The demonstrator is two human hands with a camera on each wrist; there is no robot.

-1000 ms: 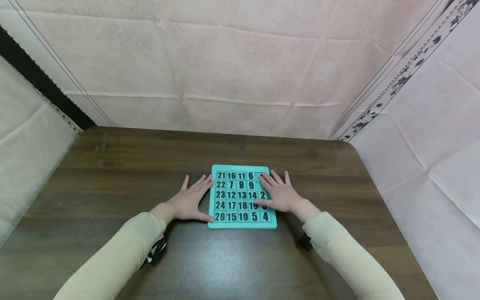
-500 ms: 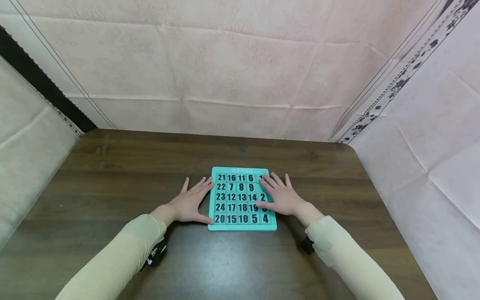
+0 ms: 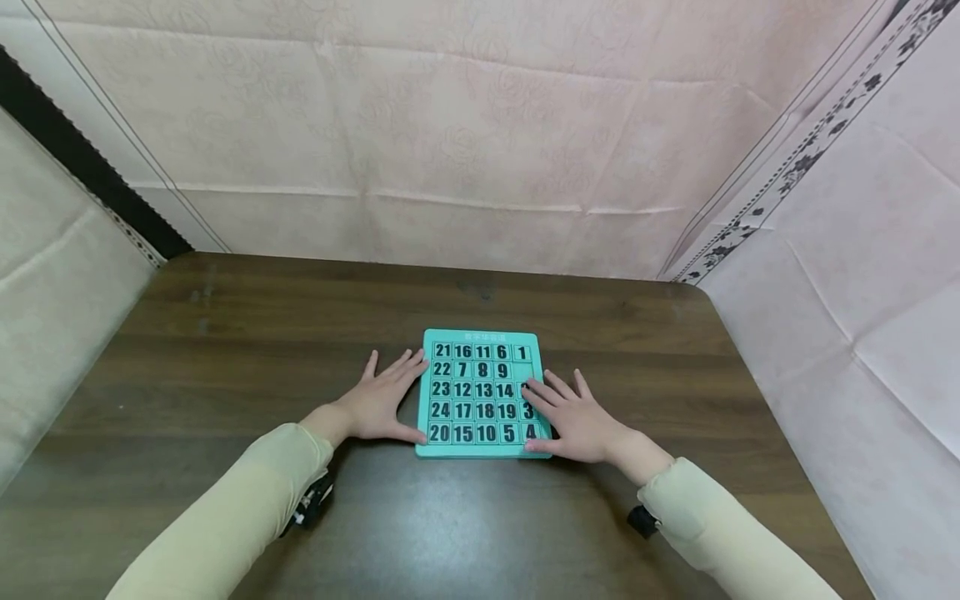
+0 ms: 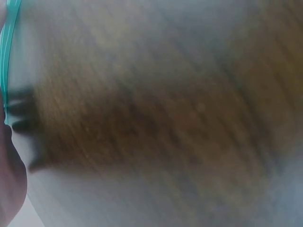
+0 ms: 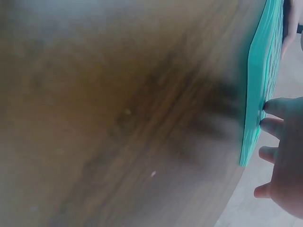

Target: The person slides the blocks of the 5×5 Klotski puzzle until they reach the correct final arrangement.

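A teal sliding number puzzle (image 3: 480, 452) lies flat on the wooden table, its black-numbered tiles set in rows. The slot right of tile 9 holds no tile. My left hand (image 3: 375, 406) rests against the puzzle's left edge, fingers spread and thumb near the lower corner. On the right side, my right hand (image 3: 583, 425) reaches over the last column with spread fingers; fingertips cover a tile below the gap, and the thumb lies at tile 4. In the right wrist view, fingers (image 5: 272, 126) touch the puzzle's edge (image 5: 255, 80). The left wrist view shows only a sliver of puzzle (image 4: 5, 52).
The brown wooden table (image 3: 300, 308) extends around the puzzle. Pale cloth (image 3: 450, 150) hangs behind the table and at both sides. A black wrist device (image 3: 311, 500) sits under the left sleeve, another (image 3: 642, 522) under the right.
My right hand has slid down the puzzle's right side toward me, uncovering tile 1 and the gap beside tile 9. The left hand stays in place.
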